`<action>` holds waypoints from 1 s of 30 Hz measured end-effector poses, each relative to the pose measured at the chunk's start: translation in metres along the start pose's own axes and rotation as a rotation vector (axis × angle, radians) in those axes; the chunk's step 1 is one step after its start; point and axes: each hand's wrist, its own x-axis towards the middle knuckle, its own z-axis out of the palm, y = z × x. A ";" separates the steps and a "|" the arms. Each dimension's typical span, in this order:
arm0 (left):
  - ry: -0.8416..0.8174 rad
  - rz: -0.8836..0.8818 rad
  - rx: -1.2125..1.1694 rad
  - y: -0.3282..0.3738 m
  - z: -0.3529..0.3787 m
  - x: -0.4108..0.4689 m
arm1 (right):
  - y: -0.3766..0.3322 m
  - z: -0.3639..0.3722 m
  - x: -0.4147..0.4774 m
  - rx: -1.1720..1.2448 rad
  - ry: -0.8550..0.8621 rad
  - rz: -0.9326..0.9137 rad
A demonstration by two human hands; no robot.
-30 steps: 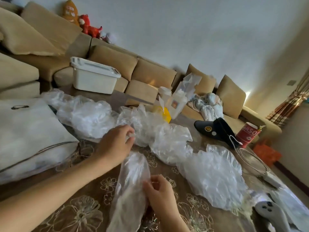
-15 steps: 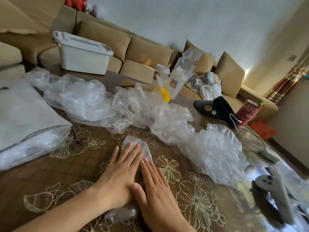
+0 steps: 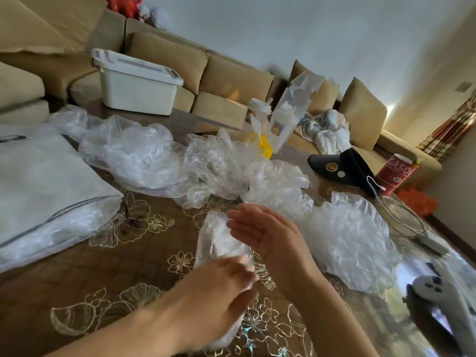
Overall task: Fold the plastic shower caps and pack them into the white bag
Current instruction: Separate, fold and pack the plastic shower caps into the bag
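A narrow folded clear shower cap (image 3: 219, 240) lies on the flower-patterned table in front of me. My left hand (image 3: 219, 287) rests on its near end, blurred, fingers fairly straight. My right hand (image 3: 268, 235) hovers over the cap's right side with straight fingers, palm turned left, holding nothing. Several loose crumpled shower caps (image 3: 159, 155) stretch across the table behind, one large cap (image 3: 347, 238) to the right. The white bag (image 3: 43, 186) lies at the left, its open mouth toward the table's middle.
A white lidded bin (image 3: 136, 86) stands at the table's far edge. Behind the caps stand plastic bottles (image 3: 283, 117), a black visor (image 3: 342, 168) and a red cup (image 3: 396, 171). A grey controller (image 3: 438, 302) and a wire strainer (image 3: 404, 217) lie at the right. A beige sofa surrounds the table.
Both hands pressed flat on the folded cap half a second ago. Now my right hand has lifted off to the right and my left hand has slid back to the cap's near end.
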 end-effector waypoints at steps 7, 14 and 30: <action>-0.175 0.038 0.202 -0.016 0.030 -0.003 | 0.018 0.008 0.070 0.109 -0.353 0.485; -0.157 0.050 0.240 -0.019 0.039 -0.001 | 0.022 0.001 0.091 0.431 -0.247 0.404; 0.181 -0.734 -0.006 -0.041 -0.037 0.022 | 0.014 -0.032 0.048 -0.688 0.128 0.103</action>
